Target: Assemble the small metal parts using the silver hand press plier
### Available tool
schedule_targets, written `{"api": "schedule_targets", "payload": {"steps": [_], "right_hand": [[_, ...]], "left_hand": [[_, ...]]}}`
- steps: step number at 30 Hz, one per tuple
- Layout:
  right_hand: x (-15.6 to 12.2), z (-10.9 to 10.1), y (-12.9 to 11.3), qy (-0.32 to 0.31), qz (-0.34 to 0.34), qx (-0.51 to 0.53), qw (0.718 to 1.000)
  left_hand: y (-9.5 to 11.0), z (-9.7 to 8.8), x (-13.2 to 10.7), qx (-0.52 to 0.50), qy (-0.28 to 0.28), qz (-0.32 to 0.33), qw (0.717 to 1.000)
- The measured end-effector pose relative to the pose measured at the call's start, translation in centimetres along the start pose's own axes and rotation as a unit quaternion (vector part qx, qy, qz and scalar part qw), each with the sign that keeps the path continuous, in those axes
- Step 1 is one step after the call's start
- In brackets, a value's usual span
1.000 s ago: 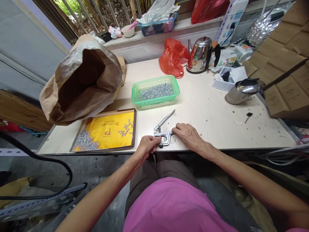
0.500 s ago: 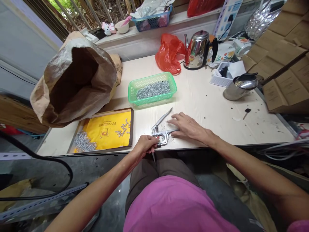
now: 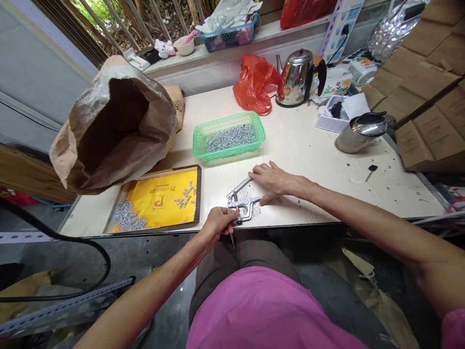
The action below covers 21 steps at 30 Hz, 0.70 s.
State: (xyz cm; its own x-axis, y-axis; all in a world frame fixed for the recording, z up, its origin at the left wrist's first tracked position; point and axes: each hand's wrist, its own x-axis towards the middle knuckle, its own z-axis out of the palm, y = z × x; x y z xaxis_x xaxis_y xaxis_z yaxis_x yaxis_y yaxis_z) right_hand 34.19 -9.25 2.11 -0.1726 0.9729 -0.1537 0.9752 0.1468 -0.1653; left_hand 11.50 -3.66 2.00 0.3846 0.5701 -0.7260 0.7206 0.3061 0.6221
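Our right hand (image 3: 271, 180) lies spread over the pliers (image 3: 242, 202) at the near edge of the table (image 3: 319, 160) — fingers on the upper handle, thumb by the lower — and our left hand (image 3: 218, 220) is pinched closed at the tool's head. We judge it stiff, sprung metal, light enough for one hand, best gripped far out on the handles.

Bright plastics on a pale table
At twelve o'clock from the bare silver metal pliers (image 3: 242, 202), a green lattice-walled plastic basket (image 3: 232, 153); at nine, a yellow printed sheet in a dark brown tray (image 3: 163, 214); at one, a glossy red plastic bag (image 3: 254, 83) beside a chrome kettle with a black handle (image 3: 296, 77), all on a cream wood-grain tabletop (image 3: 319, 165).
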Motion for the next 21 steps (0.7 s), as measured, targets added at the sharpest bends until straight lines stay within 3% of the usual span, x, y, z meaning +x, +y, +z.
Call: {"api": "schedule_targets", "payload": {"steps": [12,17,21], "right_hand": [[-0.8,1.1,-0.1,0.04,0.011,0.0,0.999],[-1.0,0.8,-0.5,0.029,0.013,0.005,0.999],[-1.2,0.6,-0.9,0.033,0.011,0.012,0.999]], "left_hand": [[-0.2,0.4,-0.5,-0.013,0.017,-0.011,1.0],[0.0,0.5,-0.8,-0.002,0.018,-0.015,1.0],[-0.1,0.4,-1.3,0.067,0.023,0.001,0.998]]}}
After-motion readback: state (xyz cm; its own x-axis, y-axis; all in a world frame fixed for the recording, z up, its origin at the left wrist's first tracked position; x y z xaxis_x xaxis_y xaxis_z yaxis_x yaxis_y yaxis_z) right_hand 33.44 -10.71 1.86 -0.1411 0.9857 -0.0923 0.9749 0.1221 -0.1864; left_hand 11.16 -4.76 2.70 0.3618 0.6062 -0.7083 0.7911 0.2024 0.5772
